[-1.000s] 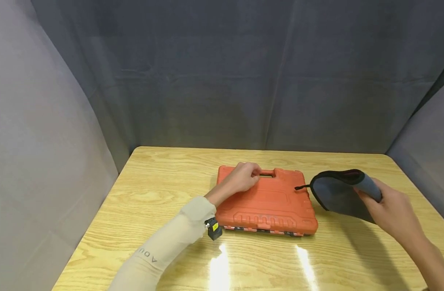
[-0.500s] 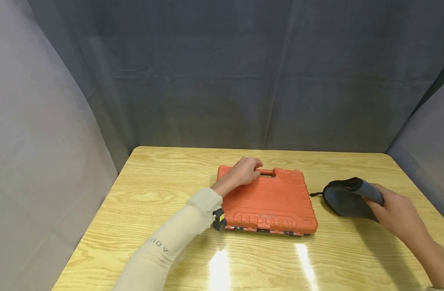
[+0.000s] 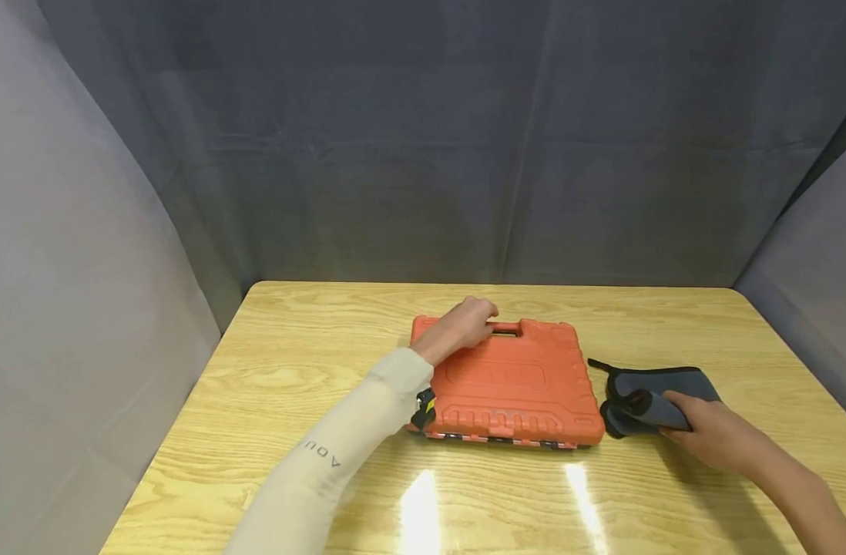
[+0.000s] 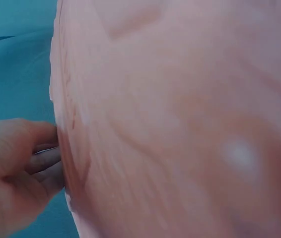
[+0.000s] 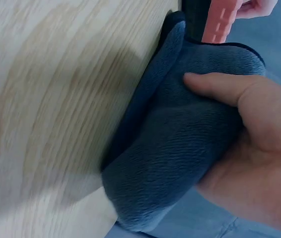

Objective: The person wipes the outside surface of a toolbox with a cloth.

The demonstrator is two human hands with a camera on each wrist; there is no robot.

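Down onto the desk (image 3: pixel 312 362) went the blue cloth (image 3: pixel 645 397); a moment ago the right hand (image 3: pixel 714 439) held it up in the air, and now it lies bunched up on the wood. It sits just beside the right edge of the orange case (image 3: pixel 516 385), close to the near right corner. The right hand grips the cloth. In the right wrist view the thumb lies across the top of the blue cloth (image 5: pixel 180 139) and the palm of the right hand (image 5: pixel 252 148) wraps round its folded end, while the other fingers are hidden under it. A thin black loop sticks out of the cloth toward the far side of the case.

The left hand (image 3: pixel 464 327) has stayed on the far left part of the orange case, next to the handle slot. Its fingers are curled over the far edge. In the left wrist view the fingers (image 4: pixel 43 166) are bent and pressed close together against the side of the orange case (image 4: pixel 180 124).

The case lies flat and closed near the middle of the desk. A beige sleeve (image 3: pixel 340 455) covers the left arm. A gray curtain (image 3: pixel 423 154) hangs behind the case.
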